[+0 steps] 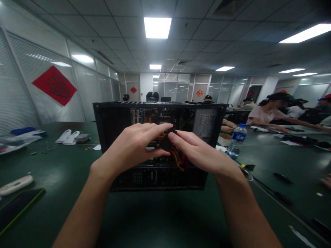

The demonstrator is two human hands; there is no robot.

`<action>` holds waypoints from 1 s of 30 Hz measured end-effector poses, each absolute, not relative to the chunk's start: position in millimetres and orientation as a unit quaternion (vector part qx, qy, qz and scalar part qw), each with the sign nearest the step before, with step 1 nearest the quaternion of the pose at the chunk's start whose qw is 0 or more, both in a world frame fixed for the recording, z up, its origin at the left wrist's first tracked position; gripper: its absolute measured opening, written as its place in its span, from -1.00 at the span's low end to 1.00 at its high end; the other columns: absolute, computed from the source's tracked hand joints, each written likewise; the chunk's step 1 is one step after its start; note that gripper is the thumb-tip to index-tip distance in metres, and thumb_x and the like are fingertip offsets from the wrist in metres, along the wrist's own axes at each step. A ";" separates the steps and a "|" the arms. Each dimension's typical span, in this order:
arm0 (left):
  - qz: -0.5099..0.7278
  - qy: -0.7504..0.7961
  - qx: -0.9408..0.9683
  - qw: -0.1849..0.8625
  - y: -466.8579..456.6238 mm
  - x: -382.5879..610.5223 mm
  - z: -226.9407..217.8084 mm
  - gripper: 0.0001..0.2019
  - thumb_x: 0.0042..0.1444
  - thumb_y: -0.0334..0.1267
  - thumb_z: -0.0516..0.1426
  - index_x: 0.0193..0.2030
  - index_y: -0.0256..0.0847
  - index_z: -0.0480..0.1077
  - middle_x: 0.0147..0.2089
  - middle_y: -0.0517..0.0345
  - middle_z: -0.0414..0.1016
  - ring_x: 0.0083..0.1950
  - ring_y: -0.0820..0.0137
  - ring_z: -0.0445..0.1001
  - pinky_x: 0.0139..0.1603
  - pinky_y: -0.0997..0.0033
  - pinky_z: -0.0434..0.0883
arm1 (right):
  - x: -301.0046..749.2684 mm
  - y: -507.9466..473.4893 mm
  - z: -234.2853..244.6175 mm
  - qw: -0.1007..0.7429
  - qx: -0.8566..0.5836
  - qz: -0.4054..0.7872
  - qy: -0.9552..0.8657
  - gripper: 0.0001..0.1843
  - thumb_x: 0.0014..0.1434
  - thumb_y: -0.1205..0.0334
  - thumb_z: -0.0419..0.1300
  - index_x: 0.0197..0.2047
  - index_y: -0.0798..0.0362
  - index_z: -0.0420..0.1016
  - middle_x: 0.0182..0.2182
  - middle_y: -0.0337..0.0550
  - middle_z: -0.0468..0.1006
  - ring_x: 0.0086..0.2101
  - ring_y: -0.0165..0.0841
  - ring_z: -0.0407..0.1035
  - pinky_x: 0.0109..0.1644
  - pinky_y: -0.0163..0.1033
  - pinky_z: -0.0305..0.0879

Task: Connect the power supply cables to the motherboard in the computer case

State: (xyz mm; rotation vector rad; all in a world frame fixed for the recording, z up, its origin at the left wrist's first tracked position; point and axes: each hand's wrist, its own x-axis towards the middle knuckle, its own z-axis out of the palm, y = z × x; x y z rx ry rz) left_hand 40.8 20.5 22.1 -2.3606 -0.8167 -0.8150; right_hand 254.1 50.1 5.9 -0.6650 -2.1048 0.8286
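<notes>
An open black computer case (111, 124) lies on its side on the dark green table (155, 213), its inside facing me. Both my hands reach into its middle. My left hand (134, 146) curls its fingers around a small black connector (169, 132) that trails red, yellow and orange wires (178, 160). From the other side, my right hand (199, 151) pinches the same connector with thumb and forefinger. A power supply (207, 124) with a label sits in the case's upper right corner, beside a round fan (186, 119).
A water bottle (236, 140) stands right of the case, near a small cardboard box (224, 139). White parts (67, 136) lie at the left, a white remote-like object (16, 184) nearer me. Dark tools (283, 178) lie at the right. Other people sit at the far right.
</notes>
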 end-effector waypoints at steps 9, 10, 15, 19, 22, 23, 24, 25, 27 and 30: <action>-0.294 -0.300 -0.875 0.240 21.1 42.0 19.9 -0.46 0.16 -0.10 0.27 0.26 -0.14 0.31 0.10 -0.02 0.57 0.06 0.21 0.57 0.06 0.27 0.47 | 247.1 47.4 3.8 0.381 -0.269 0.330 -0.821 -0.54 0.39 -0.10 0.00 -0.36 0.06 0.42 -0.46 -0.20 0.46 -0.36 -0.35 0.34 -0.32 -0.29 0.25; -0.292 -0.302 -0.875 0.240 21.2 42.0 20.0 -0.46 0.15 -0.11 0.28 0.24 -0.15 0.31 0.09 -0.02 0.57 0.06 0.21 0.57 0.06 0.28 0.47 | 246.8 47.4 3.7 0.378 -0.271 0.325 -0.823 -0.55 0.39 -0.09 0.00 -0.35 0.06 0.42 -0.46 -0.20 0.46 -0.36 -0.34 0.34 -0.31 -0.29 0.25; -0.281 -0.308 -0.880 0.229 21.8 42.6 19.9 -0.47 0.12 -0.12 0.31 0.20 -0.19 0.33 0.09 -0.02 0.57 0.06 0.21 0.56 0.06 0.28 0.47 | 245.2 48.1 3.9 0.361 -0.300 0.307 -0.828 -0.55 0.39 -0.08 0.00 -0.34 0.09 0.43 -0.46 -0.21 0.46 -0.39 -0.36 0.32 -0.33 -0.29 0.22; -0.275 -0.316 -0.884 0.206 21.6 41.0 19.5 -0.48 0.13 -0.16 0.29 0.21 -0.18 0.31 0.12 0.00 0.55 0.09 0.24 0.54 0.08 0.30 0.46 | 243.6 48.0 4.1 0.344 -0.315 0.313 -0.828 -0.52 0.38 -0.11 0.00 -0.33 0.12 0.42 -0.50 -0.24 0.42 -0.44 -0.40 0.29 -0.36 -0.30 0.19; -0.273 -0.322 -0.885 0.198 20.0 38.9 20.8 -0.50 0.12 -0.18 0.29 0.19 -0.18 0.33 0.10 0.01 0.56 0.08 0.24 0.54 0.07 0.31 0.46 | 243.6 47.7 4.4 0.331 -0.291 0.324 -0.837 -0.51 0.39 -0.13 -0.02 -0.29 0.13 0.43 -0.46 -0.23 0.45 -0.41 -0.40 0.32 -0.35 -0.31 0.22; -0.272 -0.325 -0.884 0.198 19.2 38.3 21.6 -0.51 0.11 -0.19 0.30 0.18 -0.18 0.34 0.09 0.01 0.56 0.07 0.24 0.55 0.07 0.31 0.46 | 244.2 47.4 4.7 0.325 -0.278 0.329 -0.842 -0.53 0.38 -0.12 0.00 -0.25 0.13 0.45 -0.43 -0.22 0.47 -0.38 -0.39 0.33 -0.33 -0.31 0.24; -0.272 -0.328 -0.883 0.198 18.5 37.7 22.5 -0.51 0.10 -0.20 0.30 0.17 -0.18 0.35 0.08 0.01 0.56 0.06 0.24 0.55 0.07 0.30 0.46 | 245.1 47.1 5.2 0.315 -0.265 0.334 -0.848 -0.56 0.38 -0.10 0.02 -0.20 0.12 0.46 -0.39 -0.21 0.48 -0.36 -0.39 0.34 -0.32 -0.31 0.26; -0.270 -0.330 -0.883 0.197 17.8 37.3 23.3 -0.52 0.09 -0.21 0.30 0.15 -0.18 0.37 0.07 0.01 0.56 0.06 0.23 0.55 0.06 0.30 0.46 | 246.2 46.9 5.7 0.302 -0.255 0.339 -0.854 -0.60 0.36 -0.07 0.06 -0.15 0.12 0.46 -0.37 -0.22 0.49 -0.35 -0.39 0.35 -0.31 -0.32 0.28; -0.265 -0.330 -0.885 0.194 17.2 37.0 24.4 -0.54 0.09 -0.21 0.30 0.13 -0.19 0.38 0.06 0.00 0.56 0.04 0.23 0.55 0.06 0.29 0.46 | 248.4 47.1 6.5 0.269 -0.243 0.351 -0.863 -0.65 0.32 -0.03 0.14 -0.10 0.11 0.44 -0.38 -0.24 0.49 -0.37 -0.40 0.35 -0.34 -0.33 0.28; -0.261 -0.323 -0.890 0.190 17.8 37.5 24.2 -0.54 0.10 -0.22 0.29 0.15 -0.17 0.38 0.06 0.00 0.55 0.03 0.24 0.55 0.06 0.30 0.46 | 249.7 49.6 6.2 0.247 -0.252 0.378 -0.856 -0.67 0.28 0.00 0.21 -0.12 0.12 0.41 -0.45 -0.28 0.45 -0.44 -0.43 0.33 -0.41 -0.34 0.27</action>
